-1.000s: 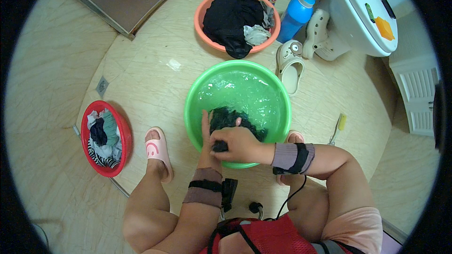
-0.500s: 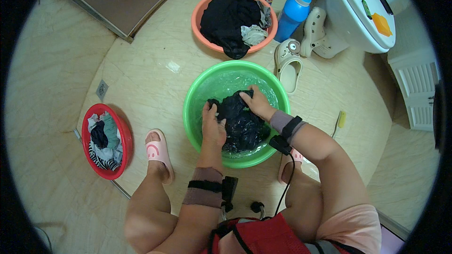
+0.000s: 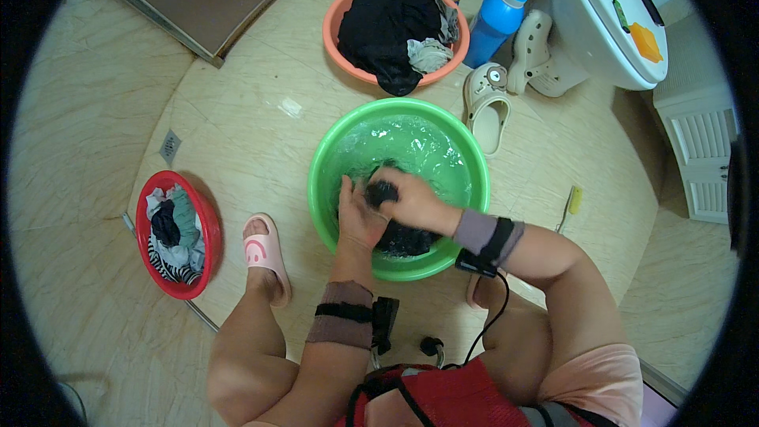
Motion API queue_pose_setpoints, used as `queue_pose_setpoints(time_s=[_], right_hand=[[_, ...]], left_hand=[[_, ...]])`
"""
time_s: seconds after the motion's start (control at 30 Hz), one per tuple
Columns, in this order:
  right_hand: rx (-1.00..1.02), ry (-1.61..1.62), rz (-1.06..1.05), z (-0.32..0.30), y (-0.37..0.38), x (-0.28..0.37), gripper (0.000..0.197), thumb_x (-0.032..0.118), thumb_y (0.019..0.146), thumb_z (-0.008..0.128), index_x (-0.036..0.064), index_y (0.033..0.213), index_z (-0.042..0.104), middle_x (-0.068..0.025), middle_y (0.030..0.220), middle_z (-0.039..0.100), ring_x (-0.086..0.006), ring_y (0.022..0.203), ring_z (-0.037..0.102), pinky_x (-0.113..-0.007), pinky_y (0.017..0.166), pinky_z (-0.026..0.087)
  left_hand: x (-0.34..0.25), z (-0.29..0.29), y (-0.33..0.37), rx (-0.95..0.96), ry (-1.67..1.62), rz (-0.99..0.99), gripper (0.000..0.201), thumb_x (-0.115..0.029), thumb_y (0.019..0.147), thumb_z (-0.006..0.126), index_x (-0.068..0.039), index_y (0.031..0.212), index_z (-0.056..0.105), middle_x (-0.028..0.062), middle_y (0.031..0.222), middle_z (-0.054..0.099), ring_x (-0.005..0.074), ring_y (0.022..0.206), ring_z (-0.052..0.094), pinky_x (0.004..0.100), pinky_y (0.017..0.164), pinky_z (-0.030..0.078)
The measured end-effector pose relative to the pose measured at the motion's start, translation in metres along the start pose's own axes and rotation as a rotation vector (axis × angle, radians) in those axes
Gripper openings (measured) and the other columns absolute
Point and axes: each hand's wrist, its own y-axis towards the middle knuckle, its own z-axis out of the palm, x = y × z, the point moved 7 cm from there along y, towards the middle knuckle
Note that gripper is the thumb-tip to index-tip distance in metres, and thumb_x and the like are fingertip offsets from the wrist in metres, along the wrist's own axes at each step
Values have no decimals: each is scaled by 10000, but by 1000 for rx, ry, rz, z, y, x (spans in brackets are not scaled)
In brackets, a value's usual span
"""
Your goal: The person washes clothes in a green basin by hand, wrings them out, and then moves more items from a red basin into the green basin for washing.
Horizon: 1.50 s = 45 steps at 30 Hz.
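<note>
A round green basin (image 3: pixel 319 225) of water stands on the floor between my feet. In it is a wet black garment (image 3: pixel 407 242), partly under water and bunched up between my hands. My right hand (image 3: pixel 417 204) is closed on a wad of the cloth and presses it against my left hand (image 3: pixel 360 217). The left hand is closed on the cloth from the other side, its fingers pointing away from me and partly hidden. The garment's kind does not show.
Beyond the basin stands an orange tub (image 3: pixel 338 54) of dark clothes, beside a blue bottle (image 3: pixel 495 25) and cream clogs (image 3: pixel 486 107). A red tub (image 3: pixel 212 229) of laundry sits at left. The toilet (image 3: pixel 609 47) is at right, a yellow-handled brush (image 3: pixel 575 199) nearer me.
My right hand has come left and nearer to me, bringing its part of the black garment against my left hand. The cloth is more bunched, and more open water shows at the basin's far side.
</note>
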Motion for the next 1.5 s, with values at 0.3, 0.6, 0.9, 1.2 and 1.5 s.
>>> queue_pose_setpoints(time_s=[0.3,0.6,0.9,1.2,1.5], right_hand=[[212,-279,-205,40,-15,70,264,298,748,648,113,929,594,-134,853,644,-349,764,622,-433,671,493],[-363,-200,247,-43,18,-88,468,448,892,496,9,1009,609,-271,853,636,-445,808,609,-509,741,474],[417,-624,323,8,-39,-256,384,277,830,606,20,1108,540,-260,981,623,-434,896,597,-468,840,453],[79,-168,79,22,-15,32,271,266,802,629,69,982,580,-165,827,649,-374,781,624,-446,669,496],[69,-446,-168,39,-15,66,333,343,867,551,28,970,581,-158,705,635,-343,608,616,-442,547,487]], left_hand=[[-3,-12,-10,70,58,53,369,-446,954,430,-160,1163,530,95,1078,586,242,846,600,377,725,524],[9,-5,6,-244,263,216,456,-403,917,532,-123,1271,471,74,1237,534,235,1129,508,425,972,376],[42,-22,23,-206,25,64,635,-405,905,564,-77,1385,308,78,1441,297,271,1286,329,454,1075,269],[2,-13,-1,51,-18,7,569,-514,944,397,-97,1331,407,119,1234,526,273,1099,523,445,955,424],[9,3,-10,-62,17,43,448,-474,943,437,-113,1181,557,85,1103,590,264,983,569,447,825,476]])
